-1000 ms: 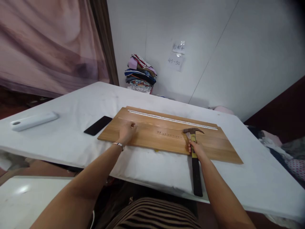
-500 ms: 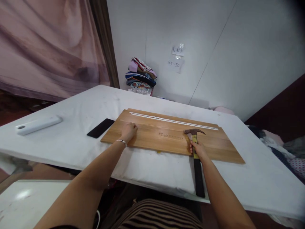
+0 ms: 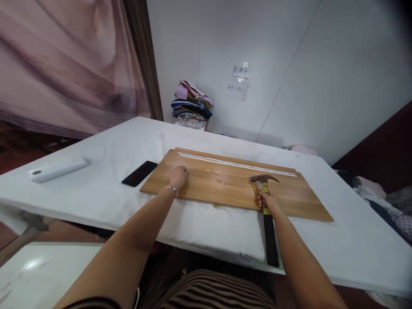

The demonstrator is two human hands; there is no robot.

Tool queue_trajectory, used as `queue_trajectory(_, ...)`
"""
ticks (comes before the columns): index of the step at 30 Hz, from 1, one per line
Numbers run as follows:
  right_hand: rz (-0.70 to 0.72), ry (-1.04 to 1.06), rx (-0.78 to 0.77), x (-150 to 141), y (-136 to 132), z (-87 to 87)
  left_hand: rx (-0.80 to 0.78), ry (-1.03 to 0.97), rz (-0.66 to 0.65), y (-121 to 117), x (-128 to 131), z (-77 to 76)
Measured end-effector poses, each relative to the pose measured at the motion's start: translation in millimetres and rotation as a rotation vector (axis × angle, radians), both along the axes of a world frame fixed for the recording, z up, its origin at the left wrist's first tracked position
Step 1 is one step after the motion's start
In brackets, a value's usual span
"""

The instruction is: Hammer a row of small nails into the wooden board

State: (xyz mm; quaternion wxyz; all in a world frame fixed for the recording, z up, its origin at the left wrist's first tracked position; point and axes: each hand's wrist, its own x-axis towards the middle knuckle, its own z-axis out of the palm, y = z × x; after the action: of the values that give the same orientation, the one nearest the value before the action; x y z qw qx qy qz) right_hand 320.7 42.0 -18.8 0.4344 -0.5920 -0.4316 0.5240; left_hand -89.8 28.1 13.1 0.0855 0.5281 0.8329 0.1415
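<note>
A long wooden board [image 3: 289, 195] lies on a white table [image 3: 106, 146]. My left hand [image 3: 178, 176] rests on the board's left part with its fingers curled under; nothing shows in them. My right hand [image 3: 268, 202] grips the upper shaft of a claw hammer [image 3: 264, 185] just below its rusty head, which rests on the board. The hammer's black handle runs back toward me over the table edge. A short row of small nails [image 3: 232, 183] stands in the board between my hands. A white strip [image 3: 236, 164] runs along the board's far edge.
A black phone [image 3: 139, 173] lies left of the board and a white oblong case [image 3: 59, 169] sits farther left. Folded cloths [image 3: 192, 104] are stacked by the wall behind the table. A pink curtain [image 3: 64, 64] hangs at the left. A lower white surface [image 3: 38, 266] is near left.
The view has shifted slightly, so everything sits a little to the right. Both hands and the hammer keep their places on the board.
</note>
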Motion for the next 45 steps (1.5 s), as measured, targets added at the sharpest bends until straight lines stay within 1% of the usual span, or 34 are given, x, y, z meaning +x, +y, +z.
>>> queue_trajectory(3,-0.025,0.055,-0.041,-0.1,-0.1,-0.3,0.007,0.028,-0.052,0.9,-3.6,-4.3)
queue_trajectory(6,-0.024,0.038,-0.063,1.1,0.7,-1.7,0.025,0.054,-0.126,-0.8,-7.6,-10.0)
queue_trajectory(9,-0.032,0.016,-0.063,1.4,1.3,-1.2,0.057,0.070,-0.193,-5.3,-9.0,-15.2)
queue_trajectory(12,-0.028,0.049,-0.064,-0.4,0.0,2.5,0.095,0.067,-0.227,-11.9,-7.6,-18.5)
queue_trajectory(16,-0.018,0.068,-0.056,-3.1,-2.3,6.9,0.128,0.035,-0.224,-19.6,-4.1,-21.0)
queue_trajectory(20,-0.035,0.069,-0.041,-3.2,-1.8,5.3,0.133,-0.012,-0.189,-23.1,1.0,-21.8)
queue_trajectory(24,-0.018,0.050,-0.065,-1.7,-0.6,2.4,0.130,-0.063,-0.195,-25.5,8.6,-18.4)
queue_trajectory(30,-0.008,0.025,-0.068,-2.7,-1.8,5.7,0.172,-0.159,-0.199,-29.0,22.0,-11.7)
queue_trajectory(34,-0.038,0.033,-0.068,-4.6,0.5,4.0,0.203,-0.222,-0.222,-25.5,36.3,-8.7)
queue_trajectory(37,-0.053,0.037,-0.079,-5.5,1.3,2.8,0.210,-0.264,-0.268,-19.3,53.0,-4.4)
queue_trajectory(40,-0.051,0.013,-0.106,-7.2,0.0,6.2,0.202,-0.309,-0.352,-11.3,75.5,1.8)
queue_trajectory(43,-0.049,0.041,-0.081,-10.9,-1.6,12.2,0.187,-0.362,-0.451,-1.8,103.0,7.2)
queue_trajectory(45,-0.074,0.062,-0.077,-13.6,-1.9,14.9,0.177,-0.388,-0.509,5.6,123.4,9.2)
